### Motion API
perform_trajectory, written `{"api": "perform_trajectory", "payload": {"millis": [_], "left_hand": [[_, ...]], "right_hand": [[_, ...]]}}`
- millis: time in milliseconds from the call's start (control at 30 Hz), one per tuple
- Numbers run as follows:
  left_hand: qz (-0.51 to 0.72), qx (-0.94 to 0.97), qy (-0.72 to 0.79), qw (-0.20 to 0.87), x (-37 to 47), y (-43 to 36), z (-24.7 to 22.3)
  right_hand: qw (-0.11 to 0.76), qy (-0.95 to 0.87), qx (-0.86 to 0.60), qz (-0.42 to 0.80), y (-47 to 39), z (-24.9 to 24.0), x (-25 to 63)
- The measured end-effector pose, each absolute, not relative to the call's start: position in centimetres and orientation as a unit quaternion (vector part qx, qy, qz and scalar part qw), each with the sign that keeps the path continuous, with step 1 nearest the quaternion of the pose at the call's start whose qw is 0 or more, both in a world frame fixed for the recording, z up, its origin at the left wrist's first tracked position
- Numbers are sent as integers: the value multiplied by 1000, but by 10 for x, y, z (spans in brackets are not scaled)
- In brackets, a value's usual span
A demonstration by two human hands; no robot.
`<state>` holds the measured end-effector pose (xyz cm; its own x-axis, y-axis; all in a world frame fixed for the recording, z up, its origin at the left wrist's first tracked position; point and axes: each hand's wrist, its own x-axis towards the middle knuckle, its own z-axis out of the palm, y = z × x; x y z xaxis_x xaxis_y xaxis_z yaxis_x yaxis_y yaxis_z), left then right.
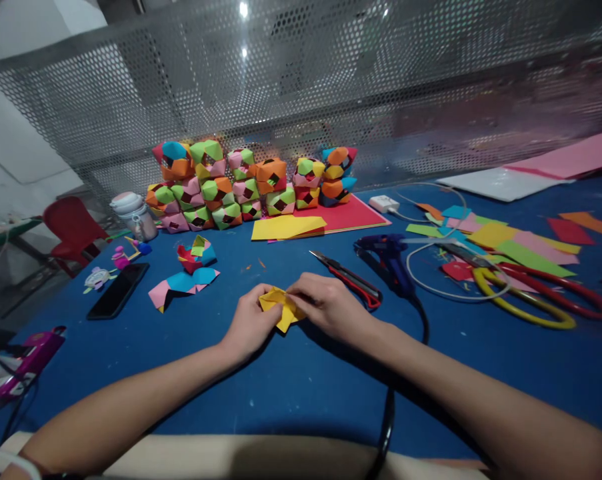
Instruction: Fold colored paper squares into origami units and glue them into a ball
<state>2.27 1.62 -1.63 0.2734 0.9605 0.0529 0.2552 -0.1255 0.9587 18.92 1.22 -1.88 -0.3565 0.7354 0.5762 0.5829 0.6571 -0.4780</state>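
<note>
A small piece of folded yellow paper point(285, 316) is held between both hands, low over the blue table. My left hand point(251, 321) pinches its left side, the thumb lying across the front. On the right side, the fingers of my right hand point(325, 303) are closed on the paper's upper edge; its fingertips are partly hidden. To the left lie folded paper pieces in blue and pink point(185, 283), with a red, blue and green folded piece point(197, 255) behind them. A red and black utility knife point(348, 279) rests just beyond my right hand.
Several folded paper cubes point(218, 192) are stacked at the back. Right of the knife sit a blue glue gun point(388, 257), large scissors point(531, 293) and loose paper strips point(523, 247). A phone point(118, 291) lies left. The black cord point(388, 420) runs to the front edge.
</note>
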Motion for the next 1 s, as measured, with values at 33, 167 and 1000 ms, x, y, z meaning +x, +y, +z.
{"api": "perform_trajectory", "payload": {"millis": [33, 167, 1000], "left_hand": [[375, 654, 469, 460, 22, 16, -17], [365, 670, 471, 442, 21, 17, -17], [394, 631, 470, 474, 23, 17, -18]], "right_hand": [[400, -817, -403, 104, 13, -18, 190], [401, -808, -415, 123, 13, -17, 190], [407, -779, -450, 159, 9, -22, 179]]}}
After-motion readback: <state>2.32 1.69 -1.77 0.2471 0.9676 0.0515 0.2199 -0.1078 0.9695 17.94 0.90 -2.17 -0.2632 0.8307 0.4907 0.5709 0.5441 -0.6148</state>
